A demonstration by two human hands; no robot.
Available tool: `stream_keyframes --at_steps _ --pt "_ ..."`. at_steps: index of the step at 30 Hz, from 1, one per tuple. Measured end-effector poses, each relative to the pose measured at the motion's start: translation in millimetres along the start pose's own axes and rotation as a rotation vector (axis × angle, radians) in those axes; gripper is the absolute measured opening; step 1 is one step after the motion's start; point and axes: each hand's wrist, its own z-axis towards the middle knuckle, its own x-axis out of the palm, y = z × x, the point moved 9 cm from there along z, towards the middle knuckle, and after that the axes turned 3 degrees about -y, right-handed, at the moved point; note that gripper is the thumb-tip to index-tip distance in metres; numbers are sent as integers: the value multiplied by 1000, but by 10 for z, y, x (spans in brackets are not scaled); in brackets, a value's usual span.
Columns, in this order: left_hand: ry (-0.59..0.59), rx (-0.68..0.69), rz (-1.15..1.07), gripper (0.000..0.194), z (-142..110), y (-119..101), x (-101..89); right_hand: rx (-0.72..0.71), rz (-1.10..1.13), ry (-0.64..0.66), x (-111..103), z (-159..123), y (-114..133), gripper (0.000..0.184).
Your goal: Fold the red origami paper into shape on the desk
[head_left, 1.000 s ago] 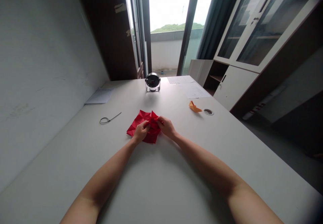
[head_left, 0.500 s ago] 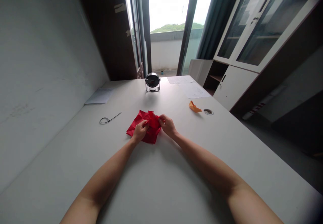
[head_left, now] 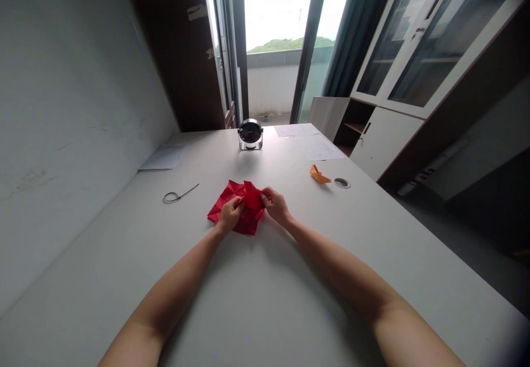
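Note:
A creased sheet of red paper (head_left: 226, 198) lies on the white table, its right part folded and raised. My left hand (head_left: 230, 214) pinches it near the middle, thumb on top. At its right edge, my right hand (head_left: 275, 203) grips the paper between thumb and fingers. Between the two hands a folded flap stands up a little. The fingers of my left hand are partly hidden under the paper.
A cable tie loop (head_left: 171, 197) lies to the left. On the right are an orange folded paper figure (head_left: 318, 176) and a roll of tape (head_left: 342, 182). A round metal-framed lamp-like device (head_left: 250, 134) stands at the back, with paper sheets (head_left: 163, 158) at the far left and right.
Almost nothing differs. The raised red flap between my hands has shifted very slightly; both hands keep their hold.

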Motion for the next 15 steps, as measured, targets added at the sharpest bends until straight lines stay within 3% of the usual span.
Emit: stream_keyframes --at_steps 7,15 --pt "24 4 24 25 -4 21 20 89 51 79 93 -22 -88 19" --pt "45 -15 46 25 -11 42 35 87 45 111 132 -28 -129 16"
